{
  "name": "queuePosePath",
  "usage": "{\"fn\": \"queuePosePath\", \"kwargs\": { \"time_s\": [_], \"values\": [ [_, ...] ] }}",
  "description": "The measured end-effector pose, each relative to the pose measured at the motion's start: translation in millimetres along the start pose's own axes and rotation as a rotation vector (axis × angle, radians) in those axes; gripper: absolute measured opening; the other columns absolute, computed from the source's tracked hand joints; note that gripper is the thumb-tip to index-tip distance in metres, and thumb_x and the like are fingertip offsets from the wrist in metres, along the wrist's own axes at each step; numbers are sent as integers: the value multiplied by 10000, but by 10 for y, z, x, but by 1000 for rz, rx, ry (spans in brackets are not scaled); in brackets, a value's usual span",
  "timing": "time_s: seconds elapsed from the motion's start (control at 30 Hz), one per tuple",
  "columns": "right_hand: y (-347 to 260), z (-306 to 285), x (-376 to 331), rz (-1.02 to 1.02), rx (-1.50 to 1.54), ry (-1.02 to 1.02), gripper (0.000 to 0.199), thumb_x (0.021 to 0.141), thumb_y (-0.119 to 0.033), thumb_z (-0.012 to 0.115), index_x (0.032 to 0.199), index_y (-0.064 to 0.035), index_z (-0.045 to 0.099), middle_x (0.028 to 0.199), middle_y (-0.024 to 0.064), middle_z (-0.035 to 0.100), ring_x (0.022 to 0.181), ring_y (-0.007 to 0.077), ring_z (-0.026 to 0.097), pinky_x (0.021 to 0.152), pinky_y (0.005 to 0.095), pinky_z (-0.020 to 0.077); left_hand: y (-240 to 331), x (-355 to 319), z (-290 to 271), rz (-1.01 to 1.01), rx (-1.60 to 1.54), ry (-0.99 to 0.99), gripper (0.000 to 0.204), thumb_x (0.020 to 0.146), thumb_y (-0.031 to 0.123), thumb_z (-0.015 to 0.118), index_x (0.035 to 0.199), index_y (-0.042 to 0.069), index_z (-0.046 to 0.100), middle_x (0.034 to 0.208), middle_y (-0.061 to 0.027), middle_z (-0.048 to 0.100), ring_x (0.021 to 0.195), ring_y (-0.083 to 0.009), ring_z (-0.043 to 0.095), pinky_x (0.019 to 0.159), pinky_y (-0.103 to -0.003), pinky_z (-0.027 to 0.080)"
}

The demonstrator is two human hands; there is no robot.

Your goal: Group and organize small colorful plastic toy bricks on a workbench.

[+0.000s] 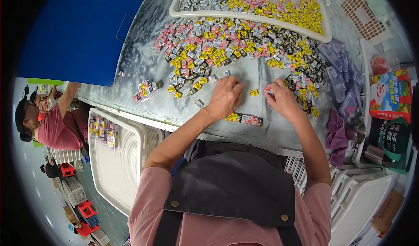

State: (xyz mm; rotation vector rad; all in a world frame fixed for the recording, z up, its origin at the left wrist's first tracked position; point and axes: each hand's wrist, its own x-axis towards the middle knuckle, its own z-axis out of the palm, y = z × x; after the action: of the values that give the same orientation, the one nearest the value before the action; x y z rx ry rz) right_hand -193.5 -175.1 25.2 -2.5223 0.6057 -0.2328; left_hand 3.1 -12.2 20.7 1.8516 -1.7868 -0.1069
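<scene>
My right hand pinches a small pink-and-white wrapped block above the grey tabletop. Opposite it, my left hand has its fingers curled down at the table; anything inside them is hidden. Between the two hands lies a single yellow block. Closer to my body, a short straight row of yellow, pink and black blocks lies near the table edge. Beyond my hands spreads a loose heap of mixed wrapped blocks. A lone silver-white block rests beside my left wrist.
A white tray full of sorted blocks stands at the back. Clear plastic cases and a purple cloth lie right. A filled clear pack sits left, near a blue panel. Another person works left, beyond a white mesh tray.
</scene>
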Motion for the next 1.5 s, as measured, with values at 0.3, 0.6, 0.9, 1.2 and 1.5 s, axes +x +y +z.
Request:
{"fn": "queuePosePath", "kwargs": {
  "time_s": [0.3, 0.6, 0.9, 1.2, 1.5],
  "values": [
    [10, 20, -34, -2, 58, 25, 191, 899, -133, 703, 1017, -32, 592, 996, 144, 526, 789, 335, 634, 708, 454, 509, -131, 24, 113, 90, 87, -24, 481, 718, 1, 673, 1197, 8, 638, 1114, -141, 581, 999, -332, 554, 892, -437, 450],
    [63, 56, -76, -16, 44, 62, 189, 903, -129, 700, 1021, -30, 591, 991, 144, 523, 778, 333, 630, 701, 448, 504, 70, 248, 88, 267, 23, -187, 530, 745, -23, 626, 1275, -5, 607, 1182, -153, 569, 1078, -330, 540, 962, -413, 456],
    [16, 32, -76, -24, 16, 42, 214, 888, -132, 715, 1019, -7, 601, 998, 160, 526, 792, 349, 628, 719, 457, 507, -146, 184, 198, 180, -60, -178, 329, 786, -26, 636, 1114, -16, 645, 999, -166, 580, 904, -364, 611, 817, -410, 530],
    [-419, 153, -161, -37, 244, -62, 233, 861, -106, 715, 1044, -10, 609, 984, 160, 567, 858, 354, 655, 753, 434, 549, 164, -174, -56, -363, -504, -104, 167, 824, 26, 659, 982, -24, 677, 883, -152, 612, 734, -247, 638, 690, -364, 536],
    [-657, 267, -236, -104, -11, -113, 192, 853, -104, 692, 976, 8, 596, 1024, 169, 536, 911, 347, 640, 770, 450, 548, 314, -278, 43, -323, -399, -69, 120, 865, 0, 636, 971, -34, 681, 906, -210, 613, 819, -400, 628, 746, -448, 533]
  ]
}}
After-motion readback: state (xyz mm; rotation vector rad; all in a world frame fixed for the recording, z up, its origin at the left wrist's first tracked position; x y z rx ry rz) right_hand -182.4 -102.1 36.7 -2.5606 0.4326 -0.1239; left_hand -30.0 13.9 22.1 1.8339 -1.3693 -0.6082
